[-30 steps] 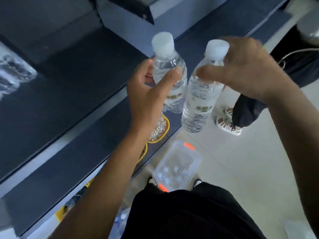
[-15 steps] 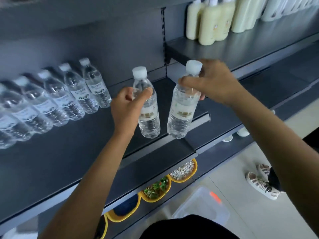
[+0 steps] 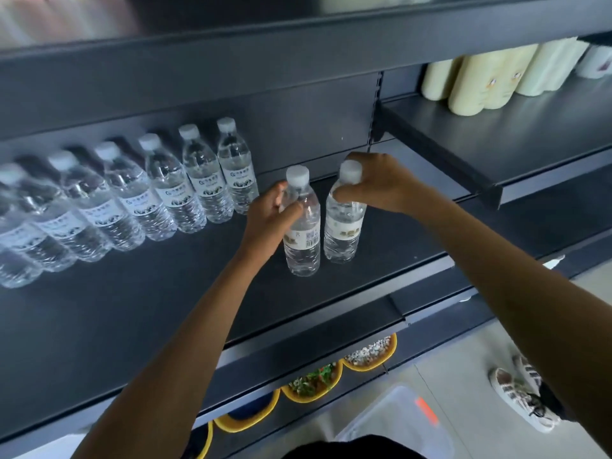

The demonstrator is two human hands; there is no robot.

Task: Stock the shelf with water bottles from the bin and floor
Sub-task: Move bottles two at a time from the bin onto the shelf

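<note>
Two clear water bottles with white caps are upright over the dark shelf [image 3: 165,309]. My left hand [image 3: 270,217] grips the left water bottle [image 3: 302,240] at its shoulder. My right hand [image 3: 377,183] holds the right water bottle [image 3: 342,230] by its neck, just under the cap. Both bottles are low over the shelf board; whether their bases touch it I cannot tell. A row of several water bottles [image 3: 185,190] stands along the back of the same shelf, to the left of my hands. The clear plastic bin [image 3: 394,422] sits on the floor below.
Cream-coloured bottles [image 3: 480,81] stand on the higher shelf at right. Yellow bowls [image 3: 314,382] with pebbles and green bits poke out under the bottom shelf. Another person's patterned shoes [image 3: 523,392] are on the pale floor at right. An upper shelf edge [image 3: 298,38] overhangs.
Both hands have lifted the two bottles from near the floor, over the shelf edge, and lowered them onto the middle shelf board beside the row. The view has tilted up from the floor.
</note>
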